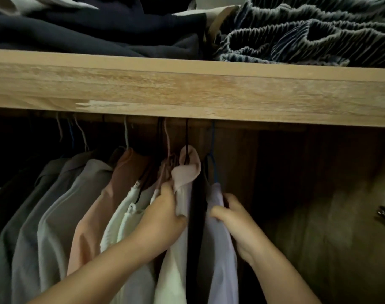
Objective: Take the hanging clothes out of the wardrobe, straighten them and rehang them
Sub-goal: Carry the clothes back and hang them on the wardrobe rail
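head view | your left hand [165, 218] grips pale shirt [182, 200] at its shoulder | right hand [235, 218] pinches lilac garment [217, 238] | soft, light, slippery: lift by hanger hook [186, 137]

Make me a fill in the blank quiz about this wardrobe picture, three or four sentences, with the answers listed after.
1. The left hand grips the pale garment whose collar is ____ in colour.
2. The right hand holds the lilac garment, the last one at the ____ end of the row.
3. Between the two hands hangs a ____ garment.
4. The pleated fabric lies ____ the wooden shelf.

Answers: pink; right; black; on
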`<state>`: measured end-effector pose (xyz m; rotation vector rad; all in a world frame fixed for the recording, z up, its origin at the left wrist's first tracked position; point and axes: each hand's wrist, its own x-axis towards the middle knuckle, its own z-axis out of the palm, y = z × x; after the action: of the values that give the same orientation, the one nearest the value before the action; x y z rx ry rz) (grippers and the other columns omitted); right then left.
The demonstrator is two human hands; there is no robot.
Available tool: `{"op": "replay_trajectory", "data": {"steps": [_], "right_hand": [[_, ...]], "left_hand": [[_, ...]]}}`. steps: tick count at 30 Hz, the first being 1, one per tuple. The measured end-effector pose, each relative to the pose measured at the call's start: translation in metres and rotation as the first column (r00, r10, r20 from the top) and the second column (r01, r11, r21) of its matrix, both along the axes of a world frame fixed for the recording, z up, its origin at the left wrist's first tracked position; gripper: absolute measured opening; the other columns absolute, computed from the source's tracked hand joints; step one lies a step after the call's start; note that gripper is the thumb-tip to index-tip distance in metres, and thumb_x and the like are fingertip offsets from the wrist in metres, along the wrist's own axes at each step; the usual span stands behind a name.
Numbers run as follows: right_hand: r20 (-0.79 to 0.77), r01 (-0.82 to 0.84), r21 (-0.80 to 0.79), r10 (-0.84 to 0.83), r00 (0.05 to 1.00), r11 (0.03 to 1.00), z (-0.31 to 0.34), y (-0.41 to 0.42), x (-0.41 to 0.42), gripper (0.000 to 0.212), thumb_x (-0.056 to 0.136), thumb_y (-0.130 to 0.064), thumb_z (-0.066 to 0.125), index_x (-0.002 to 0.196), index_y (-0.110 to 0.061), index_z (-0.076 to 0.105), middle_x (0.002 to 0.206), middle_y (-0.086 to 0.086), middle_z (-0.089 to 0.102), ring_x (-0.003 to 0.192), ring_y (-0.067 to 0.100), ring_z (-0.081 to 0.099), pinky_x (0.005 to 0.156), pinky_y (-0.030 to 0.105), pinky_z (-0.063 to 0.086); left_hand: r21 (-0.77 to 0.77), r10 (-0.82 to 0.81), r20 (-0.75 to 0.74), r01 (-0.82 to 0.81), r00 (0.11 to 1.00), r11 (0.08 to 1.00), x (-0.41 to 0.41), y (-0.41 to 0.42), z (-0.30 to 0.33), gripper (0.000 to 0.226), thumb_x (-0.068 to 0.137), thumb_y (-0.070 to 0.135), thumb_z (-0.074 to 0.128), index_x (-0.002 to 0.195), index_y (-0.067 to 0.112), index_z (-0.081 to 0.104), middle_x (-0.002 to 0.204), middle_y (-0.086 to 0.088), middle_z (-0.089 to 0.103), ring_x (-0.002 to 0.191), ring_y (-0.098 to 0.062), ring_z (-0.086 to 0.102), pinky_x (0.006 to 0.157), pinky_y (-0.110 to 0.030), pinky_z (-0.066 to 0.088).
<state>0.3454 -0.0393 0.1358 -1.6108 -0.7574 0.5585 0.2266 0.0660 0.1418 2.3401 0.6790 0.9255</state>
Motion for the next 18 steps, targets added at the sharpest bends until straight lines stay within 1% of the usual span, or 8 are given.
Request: {"op": "replay_trajectory", "data": {"steps": [1,3,6,7,9,12,15,18], "right_hand": [[-0.014,0.001,-0.008,-0.002,1.0,1.0,-0.002,-0.001,-0.003,0.062,0.086,-0.022,0.058,0.142,-0.022,0.032,0.125,0.004,0.052,0.107,0.021,0.055,0.095,0.035,0.046],[-0.026,0.014,-0.013,-0.014,1.0,1.0,-0.003,-0.003,-0.013,0.071,0.081,-0.035,0.06,0.145,-0.022,0.031,0.134,0.008,0.051,0.115,0.024,0.054,0.104,0.041,0.042],[-0.058,0.069,-0.004,-0.069,0.996,0.998,-0.005,-0.011,-0.03,0.088,0.065,-0.048,0.062,0.144,-0.022,0.034,0.135,0.008,0.052,0.117,0.025,0.054,0.105,0.044,0.041],[-0.049,0.082,-0.015,-0.083,0.995,0.997,-0.007,-0.015,-0.038,0.08,0.069,-0.044,0.06,0.142,-0.021,0.036,0.132,0.008,0.054,0.115,0.025,0.055,0.104,0.044,0.042],[0.032,0.099,-0.07,-0.097,0.995,0.993,-0.01,-0.018,-0.056,0.054,0.085,-0.025,0.052,0.137,-0.018,0.041,0.122,0.009,0.058,0.107,0.024,0.058,0.1,0.042,0.046],[0.225,0.155,-0.159,-0.117,0.967,0.975,-0.009,-0.012,-0.078,0.041,0.093,-0.008,0.041,0.134,-0.015,0.043,0.116,0.012,0.058,0.103,0.024,0.058,0.094,0.036,0.048],[0.303,0.226,-0.209,-0.156,0.94,0.951,-0.002,-0.003,-0.089,0.039,0.095,-0.01,0.042,0.134,-0.012,0.043,0.117,0.014,0.057,0.101,0.025,0.059,0.086,0.033,0.05],[0.322,0.233,-0.228,-0.152,0.934,0.945,-0.003,-0.013,-0.1,0.044,0.096,-0.017,0.045,0.139,-0.015,0.037,0.125,0.009,0.055,0.102,0.018,0.055,0.082,0.028,0.045]], "left_hand": [[0.006,-0.008,-0.012,0.008,1.0,1.0,-0.006,-0.004,0.0,0.061,0.076,0.007,0.054,0.132,0.018,0.031,0.118,-0.003,0.054,0.1,-0.02,0.06,0.083,-0.036,0.051],[0.035,0.018,-0.025,-0.017,1.0,0.999,-0.016,-0.009,0.003,0.057,0.082,0.0,0.048,0.133,0.017,0.032,0.121,-0.003,0.054,0.1,-0.018,0.059,0.083,-0.026,0.045],[0.162,0.09,-0.065,-0.079,0.994,0.984,-0.028,-0.02,0.004,0.062,0.088,0.004,0.047,0.142,0.015,0.021,0.14,-0.002,0.041,0.124,-0.014,0.045,0.08,-0.012,0.024],[0.179,0.08,-0.075,-0.065,0.994,0.982,-0.034,-0.026,0.003,0.065,0.09,0.005,0.047,0.145,0.015,0.015,0.143,-0.002,0.039,0.125,-0.013,0.045,0.079,-0.009,0.021],[0.18,0.04,-0.112,-0.019,0.993,0.984,-0.041,-0.032,0.0,0.066,0.091,0.002,0.044,0.147,0.013,0.011,0.135,-0.007,0.048,0.113,-0.016,0.054,0.073,-0.001,0.02],[0.141,-0.025,-0.175,0.05,0.984,0.989,-0.043,-0.026,0.0,0.057,0.09,-0.004,0.04,0.144,0.006,0.023,0.124,-0.016,0.055,0.106,-0.027,0.057,0.064,-0.01,0.028],[0.119,-0.073,-0.221,0.102,0.972,0.988,-0.044,-0.02,0.003,0.054,0.091,-0.005,0.04,0.142,0.004,0.026,0.13,-0.017,0.05,0.107,-0.029,0.056,0.067,-0.019,0.033],[0.104,-0.122,-0.19,0.143,0.974,0.984,-0.055,-0.023,0.001,0.059,0.092,0.002,0.044,0.145,0.007,0.019,0.128,-0.019,0.051,0.101,-0.03,0.058,0.063,-0.018,0.033]]}}
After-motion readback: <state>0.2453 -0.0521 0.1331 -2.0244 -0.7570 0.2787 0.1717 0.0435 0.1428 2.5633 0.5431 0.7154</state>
